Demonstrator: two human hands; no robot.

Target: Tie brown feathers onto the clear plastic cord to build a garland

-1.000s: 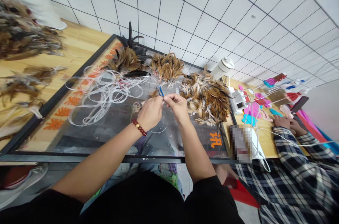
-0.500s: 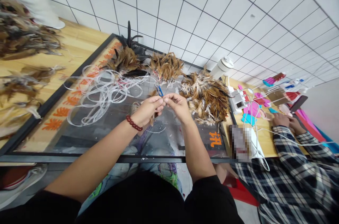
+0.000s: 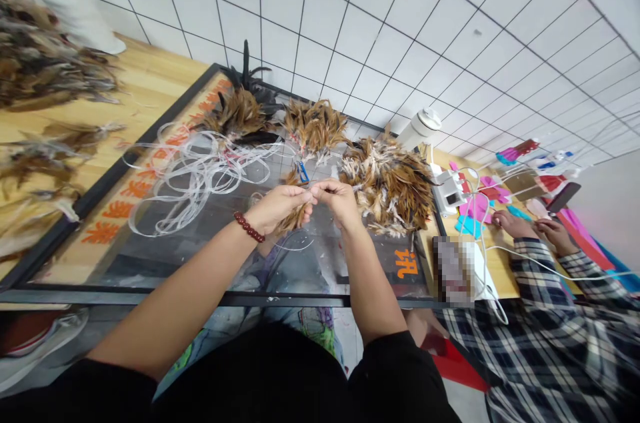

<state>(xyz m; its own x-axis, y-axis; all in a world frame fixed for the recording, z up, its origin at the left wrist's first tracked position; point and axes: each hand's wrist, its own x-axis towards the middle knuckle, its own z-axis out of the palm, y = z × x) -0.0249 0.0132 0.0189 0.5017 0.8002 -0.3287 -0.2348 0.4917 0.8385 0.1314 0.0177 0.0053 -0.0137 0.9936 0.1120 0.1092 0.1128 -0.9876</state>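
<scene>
My left hand [image 3: 280, 206], with a bead bracelet [image 3: 249, 227] on its wrist, is closed on brown feathers [image 3: 291, 220] that show below its fingers. My right hand [image 3: 339, 201] pinches right beside the left fingertips; what lies in that pinch is too small to make out. Just beyond the fingers lies a small blue tool [image 3: 303, 172], its kind unclear. A tangle of clear, flat strip [image 3: 193, 176] spreads to the left of my hands. Behind them sits a brown feather bunch [image 3: 314, 124], and a larger feather pile [image 3: 393, 183] is to the right.
A dark-framed, clear-topped panel [image 3: 165, 269] covers the table. Black and brown feathers [image 3: 240, 109] stand at its back, near a white bottle [image 3: 423, 126]. More feathers [image 3: 45, 63] and a white spool [image 3: 83, 16] are at left. At right, a co-worker's hands [image 3: 515, 224] are near coloured pieces [image 3: 475, 208].
My pinched fingertips have shifted slightly right, and more of the feathers under my left hand shows. The co-worker's hands have moved apart.
</scene>
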